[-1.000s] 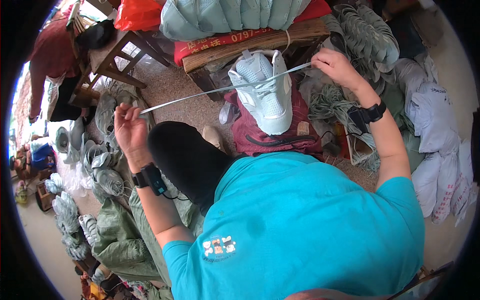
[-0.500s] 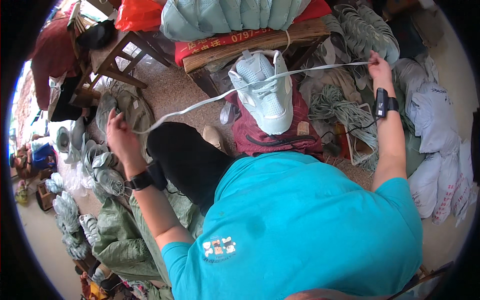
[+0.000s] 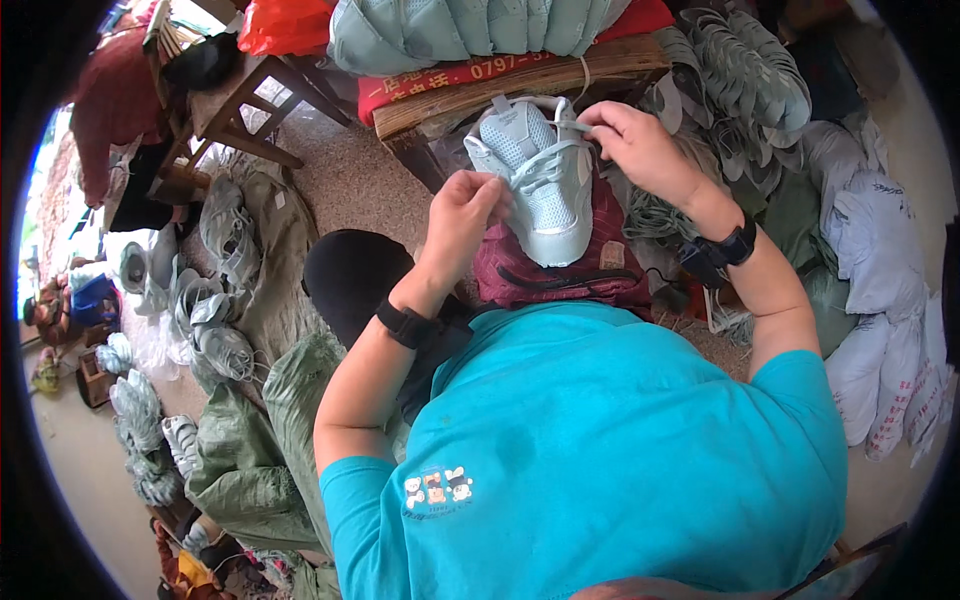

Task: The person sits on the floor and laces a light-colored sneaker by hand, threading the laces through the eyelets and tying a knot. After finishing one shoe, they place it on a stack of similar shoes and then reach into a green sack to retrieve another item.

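Sneaker (image 3: 552, 205), pale blue with mesh panels, sits between the two hands as I watch through the head view, its toe pointing down toward the turquoise shirt (image 3: 620, 420) and its collar toward the wooden tabletop (image 3: 450, 107). Dark red cloth (image 3: 585, 288) lies beneath it. I have the left hand (image 3: 463, 212) right at the shoe's left edge, thumb and fingers pinched together near the lacing; from here I can't tell whether a lace end is caught between them. Across the shoe, the right hand (image 3: 643, 148) has its fingers closed on the pale shoelace (image 3: 571, 126), beside the collar's right edge, with a short stretch visible between those fingers and the shoe. My view puts the left forearm angling up and inward from a bent elbow, a black wristband (image 3: 405, 325) around it. The right elbow is bent out to the side, so that forearm slants up and leftward, wearing a matching strap (image 3: 738, 240). Beyond the shoe I see a row of pale blue shoe uppers (image 3: 470, 35) on the tabletop.
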Demonstrator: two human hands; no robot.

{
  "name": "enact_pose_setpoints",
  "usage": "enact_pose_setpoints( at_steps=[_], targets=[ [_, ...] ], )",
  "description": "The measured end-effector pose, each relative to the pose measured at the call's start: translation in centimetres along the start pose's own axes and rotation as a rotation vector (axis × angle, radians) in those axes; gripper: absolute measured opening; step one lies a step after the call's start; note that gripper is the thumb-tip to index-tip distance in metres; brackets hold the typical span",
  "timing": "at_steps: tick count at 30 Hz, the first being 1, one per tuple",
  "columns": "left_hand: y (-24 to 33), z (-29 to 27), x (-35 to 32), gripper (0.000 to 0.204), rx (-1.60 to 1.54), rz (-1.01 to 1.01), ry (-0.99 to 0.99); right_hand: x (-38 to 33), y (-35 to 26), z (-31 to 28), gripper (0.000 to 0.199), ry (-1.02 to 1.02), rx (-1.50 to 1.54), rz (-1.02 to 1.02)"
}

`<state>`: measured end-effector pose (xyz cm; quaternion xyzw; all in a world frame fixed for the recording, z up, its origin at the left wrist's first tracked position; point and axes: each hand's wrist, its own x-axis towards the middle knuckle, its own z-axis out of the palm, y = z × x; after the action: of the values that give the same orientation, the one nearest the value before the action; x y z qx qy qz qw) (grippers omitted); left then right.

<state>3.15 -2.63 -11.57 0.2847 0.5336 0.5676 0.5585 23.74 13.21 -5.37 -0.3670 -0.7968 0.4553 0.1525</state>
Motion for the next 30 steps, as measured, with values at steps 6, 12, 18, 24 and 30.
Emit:
enact_pose_setpoints(
  at_steps=[6,12,18,24,30],
  targets=[
    [0.7,-0.2,0.4,0.014,0.114,-0.116,0.039,-0.3,-1.7,-0.6,0.020,0.010,-0.340,-0.158],
    [1.7,0.1,1.5,0.014,0.681,0.042,0.134,-0.5,-2.9,-0.7,0.019,-0.009,-0.341,-0.011],
    [3.1,2.0,1.7,0.010,1.502,0.565,0.100,-0.2,0.0,-0.3,0.015,0.089,-0.305,-0.295],
    [7.5,0.2,1.9,0.019,1.542,0.820,-0.163,-0.4,-1.2,-0.8,0.015,0.055,-0.288,-0.159],
    [7.7,-1.7,3.0,0.026,1.419,0.670,-0.347,1.2,-1.6,-1.2,0.015,-0.177,-0.267,-0.048]
  ],
)
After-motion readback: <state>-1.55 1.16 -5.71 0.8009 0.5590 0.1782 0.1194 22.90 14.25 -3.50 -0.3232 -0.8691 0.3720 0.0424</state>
